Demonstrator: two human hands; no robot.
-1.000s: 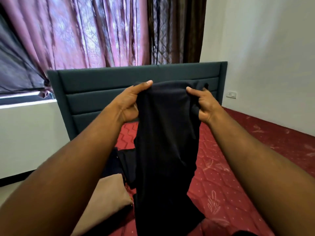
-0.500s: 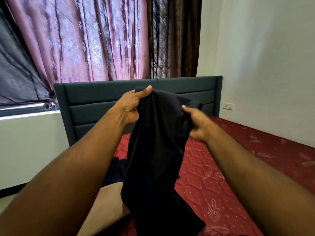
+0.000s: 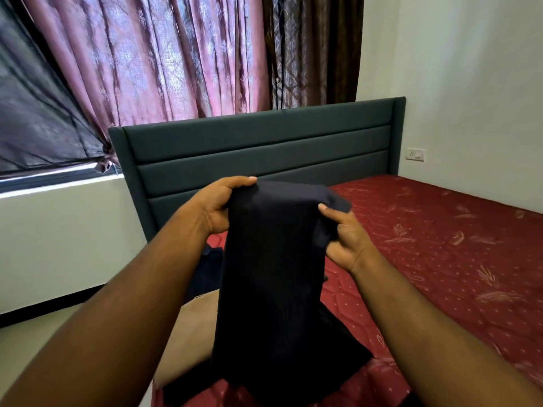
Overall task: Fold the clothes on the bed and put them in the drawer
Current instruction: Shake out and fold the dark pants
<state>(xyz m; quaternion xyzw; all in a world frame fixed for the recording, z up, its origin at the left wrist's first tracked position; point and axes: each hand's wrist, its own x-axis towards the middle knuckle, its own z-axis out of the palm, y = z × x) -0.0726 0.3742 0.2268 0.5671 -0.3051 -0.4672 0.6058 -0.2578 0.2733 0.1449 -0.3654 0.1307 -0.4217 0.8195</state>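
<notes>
Black cloth, the garment (image 3: 273,268) hangs in front of you over the bed (image 3: 440,245), its lower end trailing onto the mattress. Your left hand (image 3: 217,207) and right hand (image 3: 346,242) each have a grip pinching 1 top corner. It looks soft and limp, so hold those corners taut while folding.

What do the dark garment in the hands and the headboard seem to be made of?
Dark garment: probably a soft matte knit or woven cloth; it hangs limp and creases. Headboard: apparently padded, covered in matte grey-green fabric, with horizontal stitched channels.
</notes>
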